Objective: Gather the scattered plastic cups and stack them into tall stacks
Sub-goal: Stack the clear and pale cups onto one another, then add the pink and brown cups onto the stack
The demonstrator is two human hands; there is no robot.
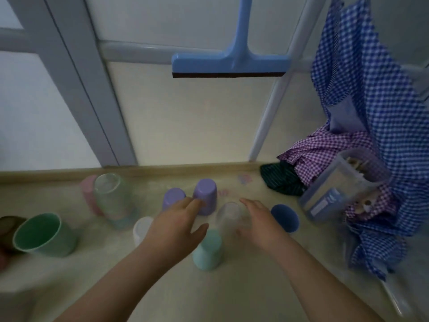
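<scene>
Surface: a pale beige floor [232,293] carries everything; its far edge meets a wooden skirting strip under a white door.

Left hand [176,226]: grip open, fingers spread, holding nothing. Its fingertips [197,202] reach the near side of the taller lilac plastic cup [205,196], which stands upside down toward the far edge; whether they actually touch it is hard to tell through the motion blur.

Right hand [260,223]: grip open and empty, palm down, hovering at the right side of the clear plastic cup [228,217], also upside down.

Other cups: a shorter lilac plastic cup [173,197] just left of the taller one; a white plastic cup [141,228] partly under the left wrist; a mint plastic cup [209,249] between the forearms, inverted; a dark blue plastic cup [285,217] right of the right hand; a green plastic cup [44,235] on its side near the left edge, mouth toward the camera.

Stack so far: a clear-topped stack of cups [111,201] beside a pink one [87,191], far left.

Key relation: both target cups lie straight ahead of their hands, long axes upright, bases up. The left hand is nearer the lilac pair, the right nearer the clear cup.

Likely step: closing on those two cups to nest them.
</scene>
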